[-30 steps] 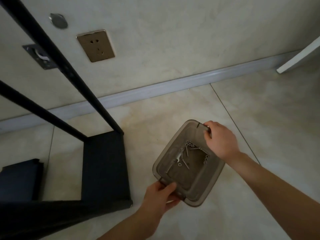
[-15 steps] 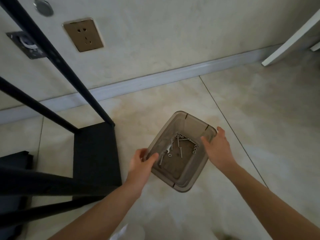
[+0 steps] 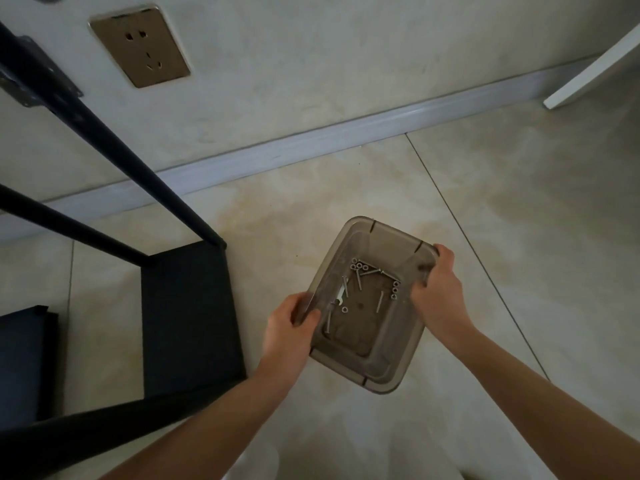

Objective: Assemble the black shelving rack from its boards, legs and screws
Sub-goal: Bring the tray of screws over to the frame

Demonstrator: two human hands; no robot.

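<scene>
the rack (image 3: pixel 187 313) is sitting at the left of the frame, partly built: a flat black board is lying on the floor with a thin black leg (image 3: pixel 114 147) rising from its far right corner toward the upper left, and a second leg (image 3: pixel 69 226) is running out to the left edge. both legs are looking matte, slim and straight. a dark bar is crossing the lower left corner, and another black board (image 3: pixel 24 362) is lying at the far left, apart from the first one.

just right of the rack, in the lower middle of the frame, a smoky see-through plastic tray (image 3: pixel 388 368) is being held over the floor. loose silver screws (image 3: pixel 358 280) and small nuts (image 3: pixel 394 289) are lying scattered on its bottom, most of them toward the far end, along with a small pale piece too blurred to name.

the left hand (image 3: pixel 287 332) is gripping the tray's left rim, thumb curled over the edge and inside. the right hand (image 3: pixel 438 289) is gripping the right rim near the far corner, fingers wrapped over the edge.

the pale tiled floor (image 3: pixel 519 237) is spreading out around them, meeting a light skirting strip (image 3: pixel 346 133) along the wall. a bronze wall socket (image 3: pixel 140 46) is showing at the upper left, and a white board edge (image 3: pixel 592 71) is leaning in at the upper right.
</scene>
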